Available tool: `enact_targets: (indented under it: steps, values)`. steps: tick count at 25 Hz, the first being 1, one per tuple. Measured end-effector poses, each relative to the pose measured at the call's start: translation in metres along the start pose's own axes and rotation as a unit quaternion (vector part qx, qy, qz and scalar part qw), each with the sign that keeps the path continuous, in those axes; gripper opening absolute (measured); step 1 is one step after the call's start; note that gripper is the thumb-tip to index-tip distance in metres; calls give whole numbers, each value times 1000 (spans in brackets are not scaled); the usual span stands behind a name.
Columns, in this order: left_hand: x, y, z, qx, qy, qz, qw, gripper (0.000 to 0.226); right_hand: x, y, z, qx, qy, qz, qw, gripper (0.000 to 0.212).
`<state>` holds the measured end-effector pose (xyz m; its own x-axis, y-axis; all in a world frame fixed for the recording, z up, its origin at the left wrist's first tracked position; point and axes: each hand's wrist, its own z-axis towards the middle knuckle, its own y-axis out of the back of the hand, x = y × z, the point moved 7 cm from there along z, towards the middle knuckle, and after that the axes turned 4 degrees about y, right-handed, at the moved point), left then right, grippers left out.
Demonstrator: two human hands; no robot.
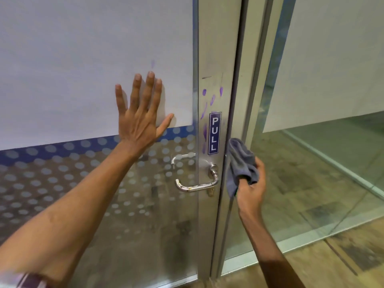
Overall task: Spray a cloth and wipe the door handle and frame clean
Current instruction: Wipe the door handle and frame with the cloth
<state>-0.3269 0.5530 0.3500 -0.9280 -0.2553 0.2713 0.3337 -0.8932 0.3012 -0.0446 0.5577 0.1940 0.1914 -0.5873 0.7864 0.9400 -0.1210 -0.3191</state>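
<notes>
A glass door with a metal frame [216, 59] fills the view. Purple smears [204, 113] mark the frame strip above and beside a blue PULL sticker [214, 133]. Below the sticker sits a chrome lever handle [197, 185]. My left hand [140, 113] lies flat on the frosted glass panel, fingers spread, holding nothing. My right hand [252, 190] grips a bunched grey cloth [241, 163], which is pressed against the door's right edge just right of the handle.
The lower glass carries a dotted film with a blue band [62, 150]. Right of the door edge stands a fixed glass panel [332, 80], with a brownish tiled floor [311, 204] seen through it. A second handle [180, 157] shows through the glass.
</notes>
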Motion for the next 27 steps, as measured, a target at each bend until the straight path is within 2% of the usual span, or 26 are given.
enact_targets:
  steps: [3,6,9,14,19,21,23,25,27]
  values:
    - [-2,0,-1,-15,-2,-5,1000,87,1,-1,1,49,58,-123,989,61]
    - [-2,-1,0,-22,-5,-9,1000,86,-14,-28,-17,172,34,-238,955,60]
    - [-1,-1,-1,-34,-8,-5,999,85,-29,-43,-38,249,-3,-280,927,60]
    - [-3,2,-1,-46,-11,-6,999,81,-35,-44,-44,230,-6,-325,917,63]
    - [-3,3,0,-52,-9,-6,999,80,-26,-92,-86,237,40,-364,900,69]
    - [-4,5,1,-53,-10,-2,999,80,-25,-115,-96,269,44,-394,878,77]
    - [-3,4,1,-54,-9,-4,998,80,-26,-127,-102,307,76,-441,840,79]
    - [-2,4,1,-56,-8,-5,998,80,-27,-120,-106,351,127,-483,792,78]
    - [-3,5,1,-58,-9,-6,998,80,-28,-97,-103,370,137,-496,774,77]
